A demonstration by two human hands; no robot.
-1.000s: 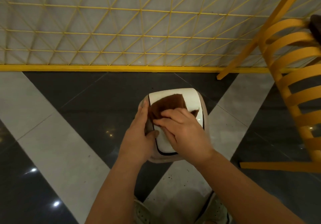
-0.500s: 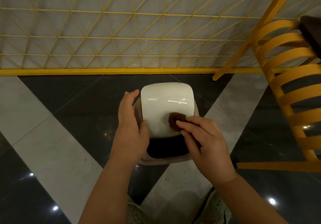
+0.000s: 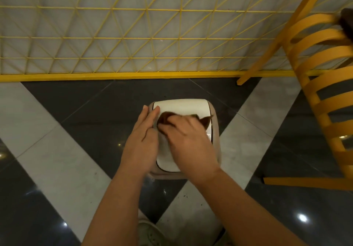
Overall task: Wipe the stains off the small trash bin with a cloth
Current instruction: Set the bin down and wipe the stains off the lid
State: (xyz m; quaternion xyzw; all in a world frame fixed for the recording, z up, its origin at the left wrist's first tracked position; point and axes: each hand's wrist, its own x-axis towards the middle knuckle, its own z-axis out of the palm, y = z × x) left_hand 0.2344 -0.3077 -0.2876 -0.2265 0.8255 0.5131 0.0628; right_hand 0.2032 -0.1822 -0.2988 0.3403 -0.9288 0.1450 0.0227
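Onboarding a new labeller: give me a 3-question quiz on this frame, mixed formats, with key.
1. True or false: the brown cloth lies on the floor.
2. Which hand presses the cloth on the bin lid? A left B right
3. Fill in: the left hand steadies the bin's ____ side.

Key: 1 false, it is on the lid; 2 B, the right hand; 3 left.
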